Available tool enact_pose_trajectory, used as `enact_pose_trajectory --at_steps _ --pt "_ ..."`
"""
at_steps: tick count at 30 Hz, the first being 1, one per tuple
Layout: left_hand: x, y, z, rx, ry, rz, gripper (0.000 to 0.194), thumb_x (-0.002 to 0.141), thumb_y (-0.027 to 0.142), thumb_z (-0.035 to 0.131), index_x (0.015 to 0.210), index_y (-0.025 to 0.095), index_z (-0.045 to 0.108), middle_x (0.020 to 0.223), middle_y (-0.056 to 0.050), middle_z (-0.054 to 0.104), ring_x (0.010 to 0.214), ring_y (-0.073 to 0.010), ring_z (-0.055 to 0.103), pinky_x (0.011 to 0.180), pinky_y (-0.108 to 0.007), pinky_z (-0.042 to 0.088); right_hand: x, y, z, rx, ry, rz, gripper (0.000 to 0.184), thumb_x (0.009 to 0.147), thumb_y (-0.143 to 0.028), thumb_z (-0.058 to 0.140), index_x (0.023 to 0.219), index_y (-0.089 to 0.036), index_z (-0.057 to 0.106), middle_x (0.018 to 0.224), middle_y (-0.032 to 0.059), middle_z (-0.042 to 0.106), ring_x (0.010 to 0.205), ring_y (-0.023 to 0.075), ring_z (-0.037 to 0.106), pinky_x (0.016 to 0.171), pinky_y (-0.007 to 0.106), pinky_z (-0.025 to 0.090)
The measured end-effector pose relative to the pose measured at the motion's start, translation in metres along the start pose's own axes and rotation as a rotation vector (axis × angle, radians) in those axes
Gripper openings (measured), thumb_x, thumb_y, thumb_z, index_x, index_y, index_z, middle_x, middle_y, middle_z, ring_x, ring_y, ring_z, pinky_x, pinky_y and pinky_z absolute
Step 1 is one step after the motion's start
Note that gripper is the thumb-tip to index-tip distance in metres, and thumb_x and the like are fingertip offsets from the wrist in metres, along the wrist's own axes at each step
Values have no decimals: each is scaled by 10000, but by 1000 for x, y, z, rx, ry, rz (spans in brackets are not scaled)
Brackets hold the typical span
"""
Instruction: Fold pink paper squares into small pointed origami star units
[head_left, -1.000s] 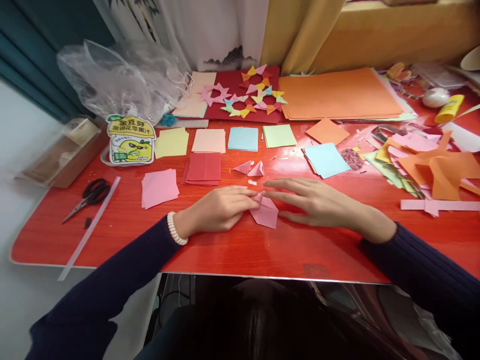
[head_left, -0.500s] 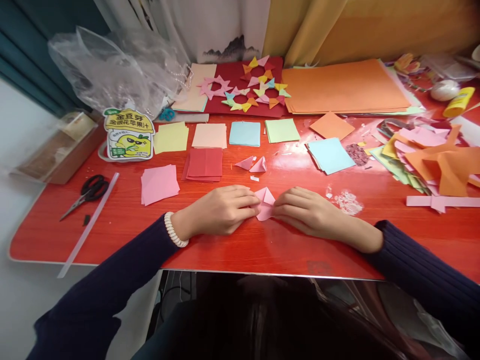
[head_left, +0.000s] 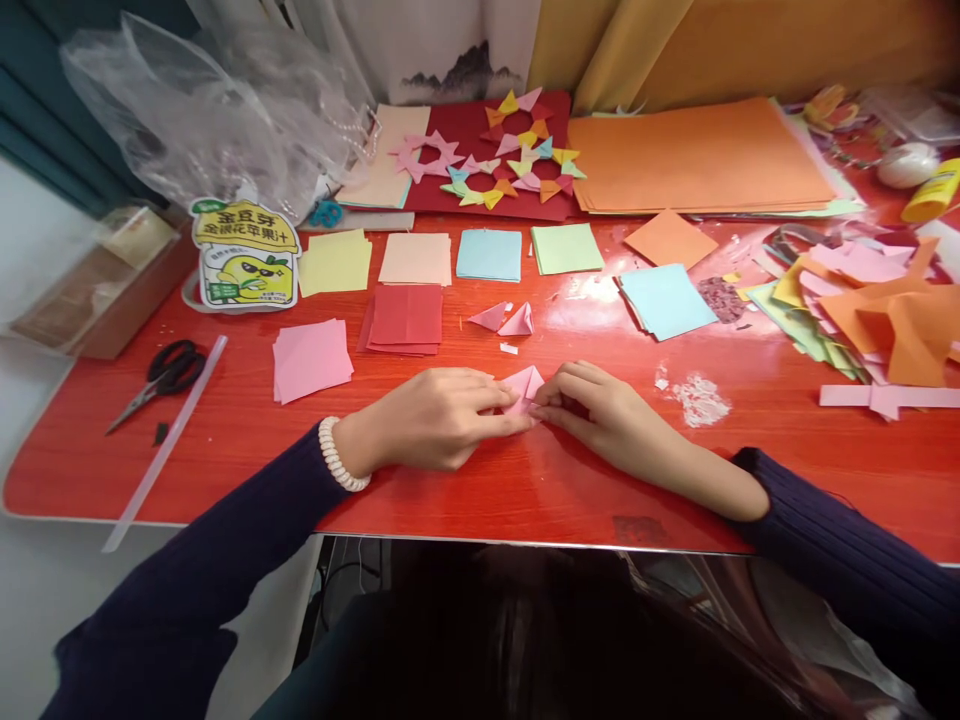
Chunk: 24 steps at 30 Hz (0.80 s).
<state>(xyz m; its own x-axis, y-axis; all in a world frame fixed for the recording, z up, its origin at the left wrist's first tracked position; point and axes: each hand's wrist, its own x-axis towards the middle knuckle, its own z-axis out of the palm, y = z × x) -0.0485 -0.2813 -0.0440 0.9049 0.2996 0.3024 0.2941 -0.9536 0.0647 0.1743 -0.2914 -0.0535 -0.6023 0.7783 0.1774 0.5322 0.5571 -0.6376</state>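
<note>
A small folded piece of pink paper (head_left: pixel 523 386) lies on the red table between my two hands. My left hand (head_left: pixel 442 412) rests on its left side, with fingers closed over its edge. My right hand (head_left: pixel 589 403) pinches its right side between thumb and fingers. The lower part of the paper is partly hidden by my fingertips. Just beyond it lie two folded pink paper pieces, one at left (head_left: pixel 489 317) and one at right (head_left: pixel 517 320), along with a white scrap (head_left: pixel 509 349).
Paper squares lie in stacks: pink (head_left: pixel 312 362), red (head_left: pixel 407 318), blue (head_left: pixel 666 301). Scissors (head_left: pixel 161 380) and a translucent strip (head_left: pixel 166 445) are at left. Folded paper rings (head_left: pixel 482 190) lie on red sheets at the back. Paper scraps (head_left: pixel 885 310) pile up at right.
The pink paper's lower part has been folded upward, so it looks smaller. My right hand has shifted slightly left and now pinches near the lower edge. The camera view has shifted slightly.
</note>
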Motion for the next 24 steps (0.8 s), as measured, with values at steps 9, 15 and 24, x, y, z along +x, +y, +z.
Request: enact_pose_trajectory --at_steps 9,15,24 --pt "0 2 2 55 8 47 302 817 75 454 1070 163 591 994 -90 656 947 -194 613 787 -335 537 -1 2 9 -58 47 31 96 838 -122 559 777 -159 494 757 17 503 680 137 460 624 256 383" --pt "0 4 2 53 -11 37 301 841 90 434 1102 156 569 1003 -99 656 975 -192 606 811 -347 531 -12 11 8 -76 145 -2 47 873 -207 514 858 -171 489 801 22 447 654 127 451 596 253 394" --pt "0 5 -1 56 -14 31 288 848 96 409 1067 159 585 1010 -94 656 964 -187 607 821 -348 528 -32 13 -9 -397 -12 -358 286 918 -228 465 1132 -109 612 701 41 431 622 157 391 564 296 328"
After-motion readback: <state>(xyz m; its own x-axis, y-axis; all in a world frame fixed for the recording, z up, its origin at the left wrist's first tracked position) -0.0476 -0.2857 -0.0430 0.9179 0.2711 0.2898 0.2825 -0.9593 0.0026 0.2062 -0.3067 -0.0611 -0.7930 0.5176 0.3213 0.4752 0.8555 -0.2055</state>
